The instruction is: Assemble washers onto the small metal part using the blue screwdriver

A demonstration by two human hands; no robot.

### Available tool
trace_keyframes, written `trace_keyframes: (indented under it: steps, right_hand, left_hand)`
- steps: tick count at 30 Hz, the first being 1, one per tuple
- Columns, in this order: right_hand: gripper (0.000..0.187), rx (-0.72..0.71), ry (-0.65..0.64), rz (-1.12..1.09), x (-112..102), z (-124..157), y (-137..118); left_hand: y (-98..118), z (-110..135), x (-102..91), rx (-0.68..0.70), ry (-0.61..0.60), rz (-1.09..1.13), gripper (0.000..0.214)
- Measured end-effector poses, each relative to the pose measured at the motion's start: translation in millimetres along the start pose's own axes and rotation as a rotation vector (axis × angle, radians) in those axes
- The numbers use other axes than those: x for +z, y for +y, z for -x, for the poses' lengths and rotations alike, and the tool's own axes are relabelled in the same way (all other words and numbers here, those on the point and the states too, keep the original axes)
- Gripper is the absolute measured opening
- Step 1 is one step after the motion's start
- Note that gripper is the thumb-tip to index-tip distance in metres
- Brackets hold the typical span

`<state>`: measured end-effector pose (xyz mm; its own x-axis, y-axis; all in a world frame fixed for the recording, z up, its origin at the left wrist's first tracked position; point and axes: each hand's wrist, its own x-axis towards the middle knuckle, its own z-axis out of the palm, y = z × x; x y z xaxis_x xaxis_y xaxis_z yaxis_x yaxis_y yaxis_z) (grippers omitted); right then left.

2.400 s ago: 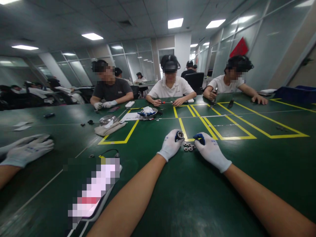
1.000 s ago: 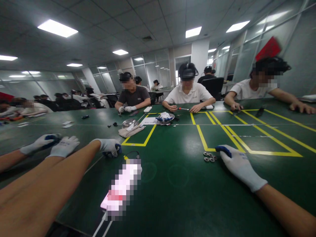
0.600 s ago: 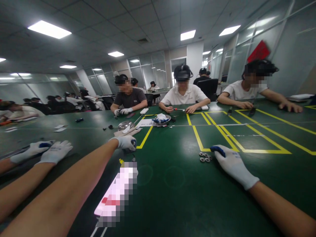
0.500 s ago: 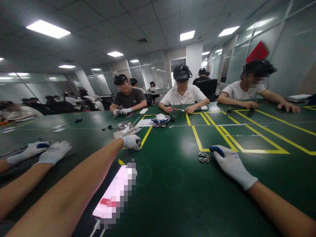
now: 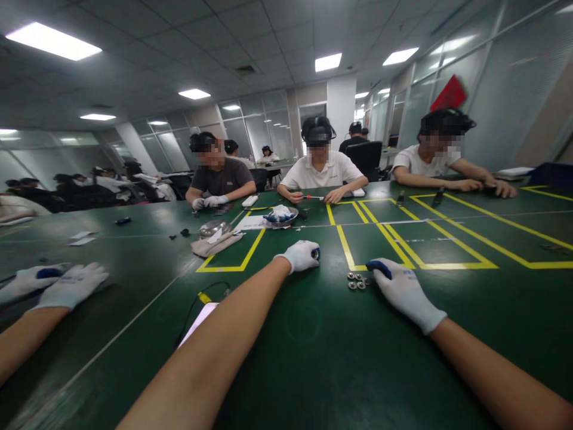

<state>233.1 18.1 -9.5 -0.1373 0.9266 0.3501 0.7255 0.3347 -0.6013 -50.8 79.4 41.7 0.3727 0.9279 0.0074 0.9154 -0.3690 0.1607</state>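
Note:
My left hand (image 5: 303, 257), in a white glove with a blue palm, is closed above the middle of the green table. A small round metal piece (image 5: 316, 254) shows at its fingers; its far side is hidden. To the right, my right hand (image 5: 405, 291), gloved alike, rests low by the table with its fingers stretched leftward and apart, partly hidden. Several small silver metal discs (image 5: 357, 280) lie in a group just left of those fingers. The rightmost disc is close to the fingertips, and I cannot tell whether they touch it.
A lit phone (image 5: 197, 322) with a yellow-plugged cable is partly behind my left forearm. Metal bowls (image 5: 215, 229), a cloth (image 5: 218, 244) and yellow tape outlines (image 5: 344, 251) are further back. Another person's gloved hands (image 5: 74, 285) are at left; people sit opposite.
My left hand has moved right from beside the bowl and cloth toward the discs, with the round piece in it. My right hand stays by the discs; the view has turned slightly right.

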Motion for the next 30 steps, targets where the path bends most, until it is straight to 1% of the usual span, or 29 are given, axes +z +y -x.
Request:
trace_keyframes:
  steps: [3,6,8,10,12,17,21,24,26,30]
  right_hand:
    - [0.033,0.004,0.002,-0.005,-1,0,-1]
    - [0.032,0.008,0.011,-0.004,0,-1,0]
    - [0.031,0.011,0.023,0.001,1,-1,0]
    - [0.03,-0.01,0.027,0.001,1,-1,-1]
    - [0.029,-0.067,0.006,-0.001,1,1,-3]
    - [0.039,-0.206,-0.121,0.072,-4,8,-16]
    - [0.042,-0.249,-0.159,0.19,-3,12,-22]
    - [0.036,-0.248,-0.164,0.251,1,11,-23]
    - [0.031,-0.222,-0.166,0.272,4,9,-23]
    - [0.031,-0.186,-0.171,0.252,9,4,-21]
  left_hand:
    - [28,-6,10.8,0.074,0.038,0.068,0.028]
    - [45,-2,15.7,0.123,0.092,0.189,0.025]
    - [49,4,16.0,0.137,0.167,0.269,0.023]
    - [49,11,15.7,0.132,0.239,0.319,0.021]
    - [47,18,16.3,0.124,0.266,0.337,0.019]
    - [45,24,21.5,0.186,0.232,0.314,0.017]
    - [49,22,21.9,0.205,0.203,0.289,0.016]
    - [54,23,19.6,0.205,0.173,0.295,0.017]
    - [58,24,18.0,0.218,0.145,0.301,0.017]
    - [64,25,15.4,0.264,0.089,0.312,0.019]
